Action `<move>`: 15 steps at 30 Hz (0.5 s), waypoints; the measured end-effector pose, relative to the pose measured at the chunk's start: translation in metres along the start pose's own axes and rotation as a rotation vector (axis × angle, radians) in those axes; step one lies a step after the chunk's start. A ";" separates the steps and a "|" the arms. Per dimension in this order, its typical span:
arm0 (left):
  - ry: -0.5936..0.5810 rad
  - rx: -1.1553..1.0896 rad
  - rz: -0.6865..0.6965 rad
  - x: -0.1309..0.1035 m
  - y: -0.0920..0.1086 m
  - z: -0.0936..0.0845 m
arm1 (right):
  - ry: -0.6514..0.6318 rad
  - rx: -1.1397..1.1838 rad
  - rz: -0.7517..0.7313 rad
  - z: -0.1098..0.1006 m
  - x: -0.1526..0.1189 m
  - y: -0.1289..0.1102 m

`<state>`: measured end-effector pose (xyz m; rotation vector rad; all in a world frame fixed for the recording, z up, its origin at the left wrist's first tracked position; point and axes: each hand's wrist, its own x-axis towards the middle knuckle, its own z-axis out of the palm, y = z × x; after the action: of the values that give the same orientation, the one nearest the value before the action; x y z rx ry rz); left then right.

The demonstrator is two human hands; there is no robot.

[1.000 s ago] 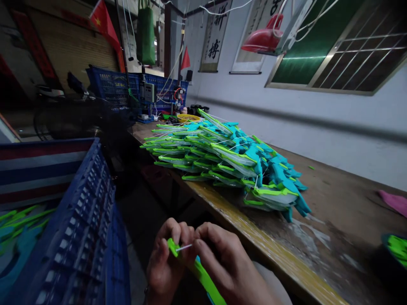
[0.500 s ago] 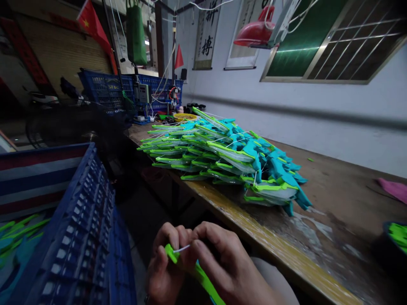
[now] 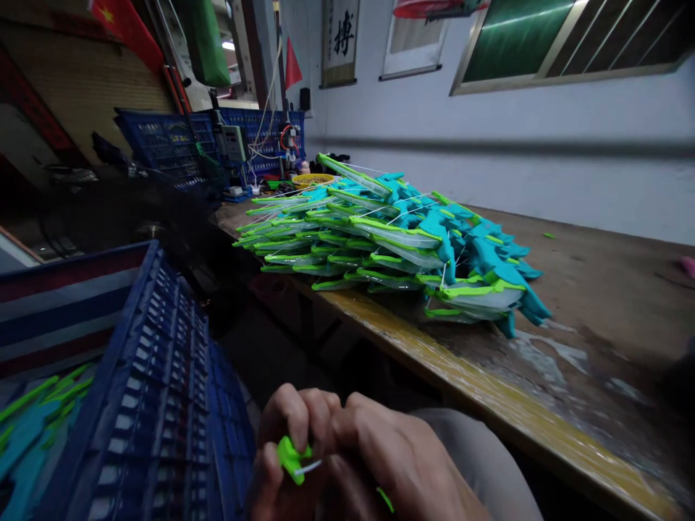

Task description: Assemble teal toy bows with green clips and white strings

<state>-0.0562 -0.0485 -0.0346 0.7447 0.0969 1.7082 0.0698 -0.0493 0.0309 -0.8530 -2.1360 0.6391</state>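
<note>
Low before the near edge of the table (image 3: 597,304), a bright green piece (image 3: 287,459) sits in a pinch.
Left of the table stands a blue crate (image 3: 146,405), lined with striped cloth (image 3: 70,300), green and turquoise parts (image 3: 32,434) inside it. Next, in front of the table's edge, the left hand (image 3: 287,420) has thumb and forefinger closed on the green piece, from which a short white cord (image 3: 308,467) sticks out. Beside it, also before the table, the right hand (image 3: 405,452) curls its fingers against the left; its knuckles hide the fingertips, so what it grips, if anything, I cannot tell. On the table above both lies a heaped pile (image 3: 437,226) of green and turquoise pieces strung with white lines; right of that, a small green scrap (image 3: 548,235) rests on the tabletop.
</note>
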 end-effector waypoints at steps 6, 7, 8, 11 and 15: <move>-0.050 0.019 -0.059 -0.004 -0.001 -0.005 | 0.063 0.021 0.021 0.000 -0.002 -0.001; -0.047 0.006 -0.050 -0.006 -0.001 -0.007 | 0.085 0.035 0.023 0.000 -0.002 -0.002; -0.044 -0.002 -0.039 -0.008 -0.002 -0.009 | 0.097 0.047 0.028 -0.001 -0.003 -0.002; 0.005 0.032 -0.077 -0.013 -0.002 -0.012 | 0.110 0.076 0.023 -0.003 -0.004 -0.004; 0.032 0.039 -0.129 -0.013 0.001 -0.008 | 0.104 0.057 0.046 -0.008 -0.004 -0.011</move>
<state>-0.0601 -0.0580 -0.0459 0.7249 0.1971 1.5990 0.0738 -0.0580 0.0412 -0.8879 -2.0006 0.6616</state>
